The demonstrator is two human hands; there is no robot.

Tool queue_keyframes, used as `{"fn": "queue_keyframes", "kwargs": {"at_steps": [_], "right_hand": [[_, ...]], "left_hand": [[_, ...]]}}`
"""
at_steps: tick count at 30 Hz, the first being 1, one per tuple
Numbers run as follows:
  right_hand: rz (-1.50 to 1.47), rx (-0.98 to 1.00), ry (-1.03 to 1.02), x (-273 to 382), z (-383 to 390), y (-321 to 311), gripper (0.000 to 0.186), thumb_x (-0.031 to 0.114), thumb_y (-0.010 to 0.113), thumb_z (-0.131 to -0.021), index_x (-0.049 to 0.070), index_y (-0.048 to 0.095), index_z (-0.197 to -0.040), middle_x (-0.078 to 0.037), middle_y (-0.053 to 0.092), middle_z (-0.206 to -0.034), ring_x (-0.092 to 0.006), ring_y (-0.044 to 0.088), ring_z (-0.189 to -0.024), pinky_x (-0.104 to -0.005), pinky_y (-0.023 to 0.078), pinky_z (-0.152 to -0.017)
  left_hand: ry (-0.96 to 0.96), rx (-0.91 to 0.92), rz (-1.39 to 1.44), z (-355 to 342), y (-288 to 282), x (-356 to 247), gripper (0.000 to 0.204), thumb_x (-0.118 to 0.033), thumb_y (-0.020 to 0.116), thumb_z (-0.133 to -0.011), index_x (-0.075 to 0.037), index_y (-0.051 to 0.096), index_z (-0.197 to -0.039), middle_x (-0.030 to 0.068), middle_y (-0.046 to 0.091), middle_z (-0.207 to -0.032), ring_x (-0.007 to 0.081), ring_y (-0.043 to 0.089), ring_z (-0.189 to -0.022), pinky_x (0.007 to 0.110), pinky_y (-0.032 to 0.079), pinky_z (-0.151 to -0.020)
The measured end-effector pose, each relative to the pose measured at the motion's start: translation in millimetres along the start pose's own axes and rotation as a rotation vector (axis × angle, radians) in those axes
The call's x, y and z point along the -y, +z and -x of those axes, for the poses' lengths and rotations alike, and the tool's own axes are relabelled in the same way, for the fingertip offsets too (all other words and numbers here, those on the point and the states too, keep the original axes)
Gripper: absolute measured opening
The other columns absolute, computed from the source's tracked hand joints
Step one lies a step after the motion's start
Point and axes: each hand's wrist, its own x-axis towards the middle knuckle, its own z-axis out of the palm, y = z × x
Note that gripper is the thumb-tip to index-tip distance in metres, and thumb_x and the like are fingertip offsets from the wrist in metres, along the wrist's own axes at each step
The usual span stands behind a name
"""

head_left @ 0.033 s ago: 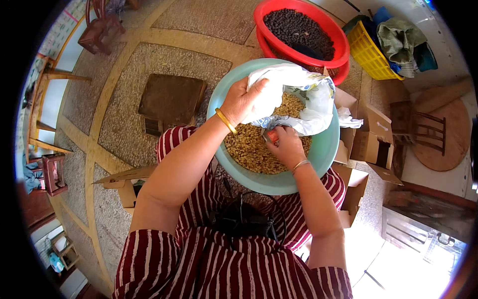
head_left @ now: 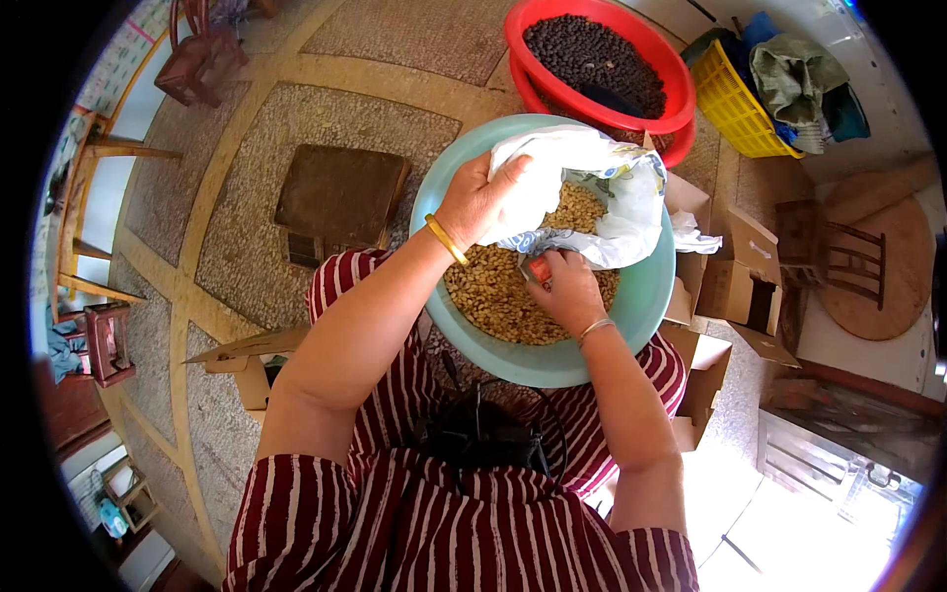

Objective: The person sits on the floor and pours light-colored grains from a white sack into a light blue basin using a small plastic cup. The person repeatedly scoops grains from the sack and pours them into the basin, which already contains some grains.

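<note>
A light blue basin [head_left: 655, 296] sits at my lap, holding many small pale tan kernels [head_left: 503, 308]. Over it is a white plastic bag [head_left: 631, 219] with a blue and yellow print, its mouth gaping. My left hand [head_left: 477, 203] is closed on the bag's left edge, bunching the plastic. Low in the basin, beside the bag's near edge, my right hand [head_left: 569, 293] is closed round a small red and grey object [head_left: 538, 269]. The fingers cover most of that object, so its kind cannot be made out.
Beyond the basin stands a red basin [head_left: 681, 94] of dark round pieces, stacked on another red one. A yellow basket [head_left: 735, 109] with cloths is at far right. Open cardboard boxes [head_left: 745, 247] flank my right side. A low wooden stool [head_left: 340, 195] stands left.
</note>
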Motion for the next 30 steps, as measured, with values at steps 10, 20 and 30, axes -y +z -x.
{"fn": "queue_keyframes", "kwargs": {"at_steps": [10,20,30], "right_hand": [[-0.288,0.195,0.08,-3.1,-4.7,-2.0,0.04,0.027,0.068,-0.068,0.002,0.056,-0.097,-0.021,0.055,-0.095,-0.0336,0.056,-0.085,-0.0379,0.046,-0.078],[-1.238,0.365,0.349,-19.8,-3.0,-59.8,0.044,0.019,0.065,-0.077,-0.002,0.051,-0.113,-0.006,0.058,-0.097,-0.0136,0.058,-0.083,-0.0251,0.05,-0.069],[-0.227,-0.495,0.106,-18.3,-28.8,-59.1,0.044,0.01,0.068,-0.067,0.005,0.055,-0.108,-0.016,0.05,-0.105,-0.0304,0.05,-0.097,-0.0387,0.043,-0.083]], "left_hand": [[0.017,-0.017,0.037,-5.3,-6.8,-0.9,0.029,-0.03,0.053,-0.089,-0.002,0.056,-0.097,-0.0026,0.053,-0.076,0.0041,0.049,-0.064,0.02,0.043,-0.055],[-0.044,-0.005,0.075,-0.5,-11.7,0.3,0.027,-0.028,0.052,-0.09,-0.002,0.055,-0.095,-0.002,0.052,-0.074,0.0043,0.048,-0.059,0.019,0.041,-0.05],[-0.056,0.128,0.096,0.9,-9.8,-2.9,0.039,-0.031,0.054,-0.088,0.003,0.056,-0.108,0.0024,0.06,-0.09,0.0072,0.055,-0.078,0.023,0.046,-0.069]]}}
